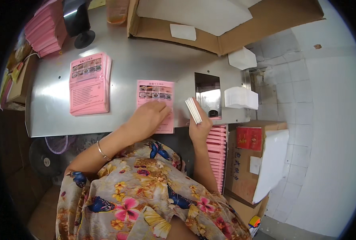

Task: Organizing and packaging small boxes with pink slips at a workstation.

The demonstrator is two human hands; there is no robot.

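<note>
A pink printed packet (156, 89) with small food photos lies flat on the metal table in front of me. My left hand (152, 116) is over its lower half, fingers bent and closed against it; the fingertips are partly hidden. To the right, my right hand (201, 127) grips a small stack of thin white flat pieces (193, 110), held upright with the edges showing. Just beyond that hand is a rectangular opening (208, 93) in the table, with a dark round part inside. A thick pile of matching pink packets (90, 85) sits to the left.
Two more stacks of white pieces (241, 98) (242, 59) stand at the table's right edge. An open cardboard box (222, 44) takes up the back. More pink packets (47, 30) are piled far left, near a black stand (84, 39). Cartons (242, 168) stand by the tiled wall.
</note>
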